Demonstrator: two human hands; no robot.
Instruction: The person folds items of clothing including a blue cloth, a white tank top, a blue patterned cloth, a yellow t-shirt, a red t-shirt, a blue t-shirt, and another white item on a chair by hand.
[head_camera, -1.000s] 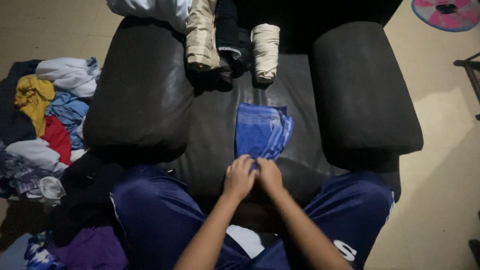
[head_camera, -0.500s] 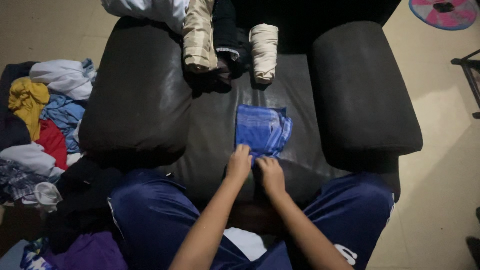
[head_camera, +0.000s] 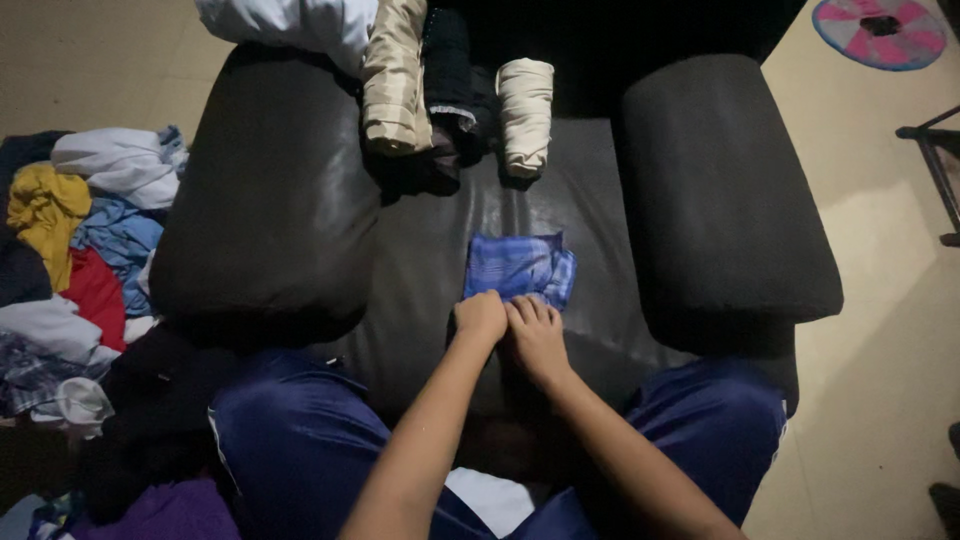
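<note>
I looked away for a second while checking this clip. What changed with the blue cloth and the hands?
The blue striped cloth now shows shorter: its near end has been rolled or folded away from the person. The left hand and right hand moved forward with it, pressing on its near edge. The rolled cream garment, the armchair and the clothes pile stayed put.

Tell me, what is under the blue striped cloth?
The blue striped cloth lies on the dark leather seat. Both hands cover its near edge; anything beneath it is hidden.

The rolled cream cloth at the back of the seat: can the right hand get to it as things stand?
Probably yes: the right hand rests on the blue striped cloth, and only bare seat lies before the rolled cream cloth.
</note>
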